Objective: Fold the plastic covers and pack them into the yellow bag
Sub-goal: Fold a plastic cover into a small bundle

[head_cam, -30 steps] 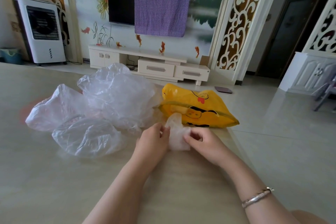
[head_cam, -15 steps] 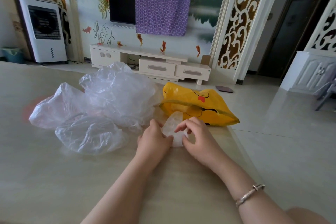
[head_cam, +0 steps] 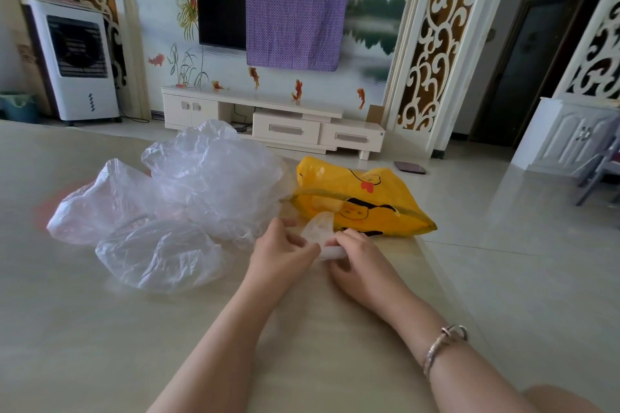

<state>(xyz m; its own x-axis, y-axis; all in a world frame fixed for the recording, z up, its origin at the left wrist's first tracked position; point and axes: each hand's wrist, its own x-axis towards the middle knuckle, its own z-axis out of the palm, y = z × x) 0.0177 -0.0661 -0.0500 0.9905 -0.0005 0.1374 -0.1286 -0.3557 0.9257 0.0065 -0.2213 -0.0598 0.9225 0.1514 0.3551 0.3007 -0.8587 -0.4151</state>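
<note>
- Setting: living room, pale table (head_cam: 100,329) under my arms; television half hung with a purple cloth (head_cam: 295,13), white cabinet below it, air cooler (head_cam: 75,60) at the left wall
- Item in hand: one small folded plastic cover (head_cam: 320,233), at the table's far right edge, just in front of the yellow bag (head_cam: 379,204)
- My left hand (head_cam: 281,255): fingers curled, pinching the cover's left end
- My right hand (head_cam: 359,256): fingers curled over the cover's right end, pressing it to the table
- Lie of the cover: rolled lower part runs left to right between my hands; a loose flap stands up toward the bag
- Step, as I judge it: final fold of this cover
- Next move calls for: tucking the flap down, then lifting the bundle into the bag
- Bag: lies on its side, long axis left to right, opening apparently at the left
- Stock remaining: three unfolded covers (head_cam: 188,204) heaped left of the bag
</note>
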